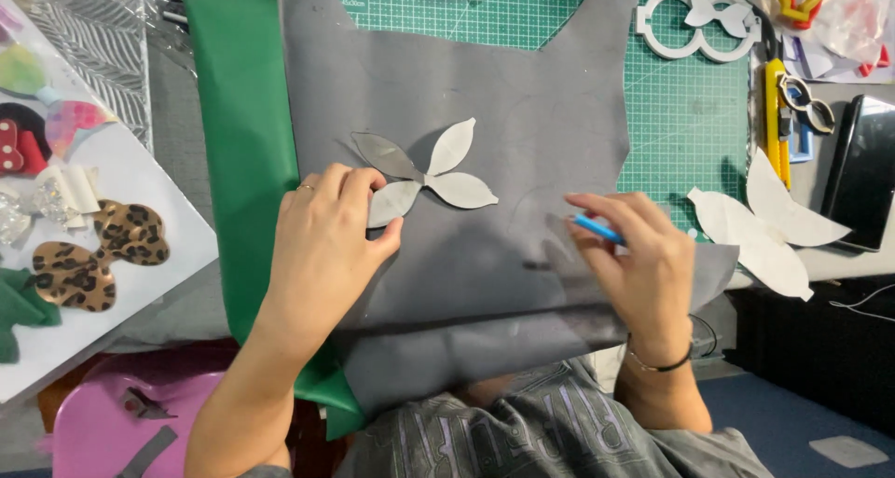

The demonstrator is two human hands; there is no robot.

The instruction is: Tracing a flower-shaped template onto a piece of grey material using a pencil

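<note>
- We see one grey sheet (pixel 485 254) of soft material lying flat over the green cutting mat (pixel 690 114), and both hands rest on it.
- One four-petal template (pixel 424 173) lies on the grey sheet, near its middle.
- The left hand (pixel 326 245) is spread open and presses down on the lower left petal of the template; the other three petals are free, just above and to the right of its fingers.
- The right hand (pixel 643 263) is closed around one blue pen (pixel 597 228), of which only a short part shows between thumb and fingers.
- The template lies between the two hands, touching the left one and well apart from the right one.
- One green sheet (pixel 233 133) lies under the grey sheet along its left edge.
- To the right, beside the mat, we count one white paper cut-out (pixel 769 226) with long petals.
- At the top right we see one white ring-shaped template (pixel 695 26).
- On the white board (pixel 140 189) at the left lie two leopard-print shapes (pixel 98 254).
</note>
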